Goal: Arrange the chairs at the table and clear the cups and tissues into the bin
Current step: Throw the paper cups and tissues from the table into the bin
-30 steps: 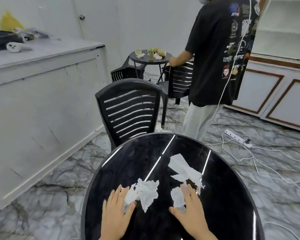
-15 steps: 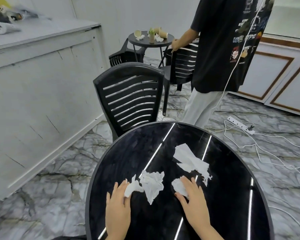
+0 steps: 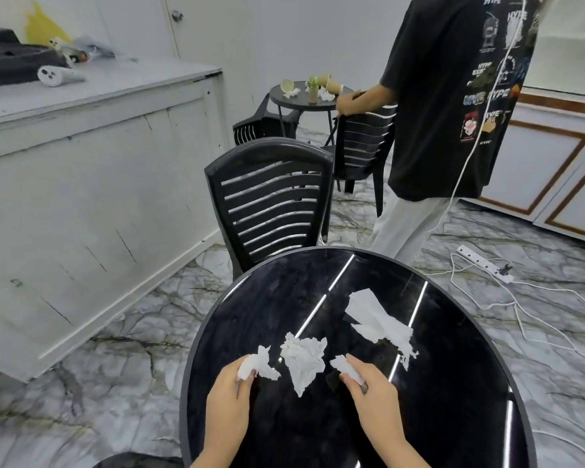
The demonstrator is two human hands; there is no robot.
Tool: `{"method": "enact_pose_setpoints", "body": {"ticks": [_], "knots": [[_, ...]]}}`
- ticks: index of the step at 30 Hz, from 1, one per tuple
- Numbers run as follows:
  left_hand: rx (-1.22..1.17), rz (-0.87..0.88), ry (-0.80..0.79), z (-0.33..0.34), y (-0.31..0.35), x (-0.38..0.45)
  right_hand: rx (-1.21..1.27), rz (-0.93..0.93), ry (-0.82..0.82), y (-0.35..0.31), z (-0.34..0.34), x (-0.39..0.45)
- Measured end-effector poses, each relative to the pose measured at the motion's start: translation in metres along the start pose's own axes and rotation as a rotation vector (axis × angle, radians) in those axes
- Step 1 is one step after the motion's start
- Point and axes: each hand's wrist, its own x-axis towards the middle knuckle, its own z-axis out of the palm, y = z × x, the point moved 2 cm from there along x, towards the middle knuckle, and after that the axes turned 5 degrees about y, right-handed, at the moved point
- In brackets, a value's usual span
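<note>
Left hand point(image 3: 228, 395) is pinching a small crumpled tissue scrap point(image 3: 258, 363) between thumb and fingertips; right hand point(image 3: 372, 391) is curling round another small wad point(image 3: 343, 364). Both are sitting low over the near part of the round black table point(image 3: 453, 383).

Two more tissues are lying loose: a crumpled one point(image 3: 303, 358) between the hands and a bigger flattened sheet point(image 3: 375, 320) further out toward the right.

To do this well, I'd be sweeping the middle piece into one fist first, then reaching for the far sheet, balling everything tight so nothing drops en route.

Containers: no bin is showing in this view (so the drop-off spot can't be judged), and no cups on this table. Black chair point(image 3: 271, 201) is standing tucked at the far edge.
</note>
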Motion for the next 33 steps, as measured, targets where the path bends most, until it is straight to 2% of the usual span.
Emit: {"method": "enact_pose_setpoints", "body": {"ticks": [6, 9, 16, 23, 26, 33], "knots": [[0.017, 0.045, 0.046, -0.035, 0.006, -0.019, 0.074, -0.103, -0.088, -0.037, 0.017, -0.004], [0.014, 0.067, 0.128, -0.06, 0.006, -0.031, 0.115, -0.152, -0.167, -0.057, 0.034, -0.011], [0.057, -0.11, 0.385, -0.14, -0.028, -0.081, 0.089, -0.328, -0.403, -0.101, 0.096, -0.065], [0.003, -0.135, 0.523, -0.21, -0.062, -0.147, -0.01, -0.513, -0.578, -0.121, 0.149, -0.152], [-0.011, -0.189, 0.564, -0.233, -0.092, -0.178, -0.055, -0.482, -0.612, -0.114, 0.173, -0.193], [0.042, -0.286, 0.481, -0.258, -0.164, -0.237, -0.123, -0.371, -0.709, -0.066, 0.225, -0.275]]}}
